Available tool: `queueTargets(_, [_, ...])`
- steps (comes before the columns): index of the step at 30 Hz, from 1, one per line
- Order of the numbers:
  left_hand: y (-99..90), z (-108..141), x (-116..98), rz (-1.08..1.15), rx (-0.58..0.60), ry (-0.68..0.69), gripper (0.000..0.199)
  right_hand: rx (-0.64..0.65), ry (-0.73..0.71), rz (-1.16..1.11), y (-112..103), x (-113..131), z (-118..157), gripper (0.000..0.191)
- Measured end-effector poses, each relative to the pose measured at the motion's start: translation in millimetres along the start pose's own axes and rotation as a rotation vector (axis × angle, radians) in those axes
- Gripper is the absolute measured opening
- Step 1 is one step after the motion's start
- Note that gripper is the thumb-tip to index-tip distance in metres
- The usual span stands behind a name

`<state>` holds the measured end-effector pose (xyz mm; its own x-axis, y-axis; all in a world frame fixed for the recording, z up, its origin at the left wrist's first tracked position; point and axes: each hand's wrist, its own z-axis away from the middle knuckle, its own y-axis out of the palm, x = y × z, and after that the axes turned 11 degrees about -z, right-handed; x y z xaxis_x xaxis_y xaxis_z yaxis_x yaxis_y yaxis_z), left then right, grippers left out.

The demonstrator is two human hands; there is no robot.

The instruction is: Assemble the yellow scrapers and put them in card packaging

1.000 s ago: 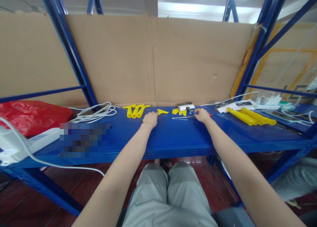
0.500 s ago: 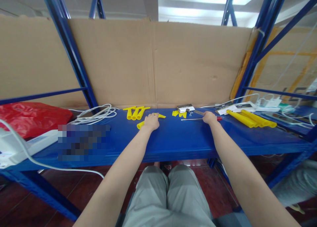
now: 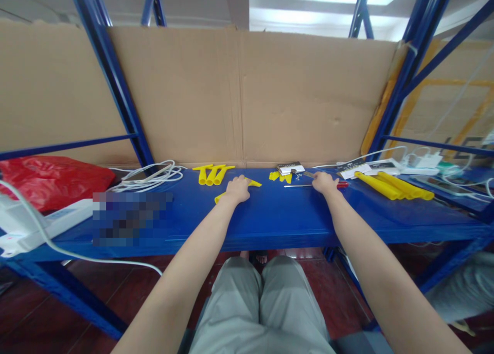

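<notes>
My left hand (image 3: 238, 189) is closed on a yellow part (image 3: 255, 183) lying on the blue table; one end shows to the right and the tube end to the lower left. My right hand (image 3: 324, 182) is at a metal tool (image 3: 307, 174) beside the screwdriver (image 3: 341, 185); its fingers are too small to read and hide part of both. Small yellow pieces (image 3: 284, 178) and a black-and-white packet (image 3: 290, 168) lie left of it. Three yellow T-shaped parts (image 3: 211, 175) stand in a group behind my left hand.
Yellow tubes (image 3: 397, 187) and printed cards (image 3: 353, 167) lie at the right. White cables (image 3: 156, 176), a red bag (image 3: 57, 183) and a power strip (image 3: 69, 217) are at the left. Cardboard (image 3: 247, 96) rises behind the blue table (image 3: 278, 215).
My right hand has shifted slightly left, uncovering more of the red screwdriver handle. My left hand and the yellow part under it have moved very little.
</notes>
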<state>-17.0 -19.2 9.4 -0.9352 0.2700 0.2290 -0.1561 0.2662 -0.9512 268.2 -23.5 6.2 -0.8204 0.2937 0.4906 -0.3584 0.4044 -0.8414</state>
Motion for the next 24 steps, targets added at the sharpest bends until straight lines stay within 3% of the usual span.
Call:
queueTargets(7, [9.3,-7.6,3.4,0.055,-0.022,0.026,0.05,-0.066,0.047,-0.021,-7.4,-7.0,-4.5,0.047])
queueTargets(12, [15.8,-11.7,6.1,0.062,-0.051,0.055,0.047,-0.107,0.119,0.066,-7.5,-11.0,-18.8,0.036])
queueTargets(19, [11.0,-7.0,1.7,0.052,-0.052,0.057,0.047,-0.042,-0.005,0.198,-3.1,-8.4,-44.2,0.037])
queueTargets(24, [8.0,-3.7,-1.5,0.059,-0.057,0.088,0.045,0.02,0.048,0.256,5.2,-13.0,-59.2,0.035])
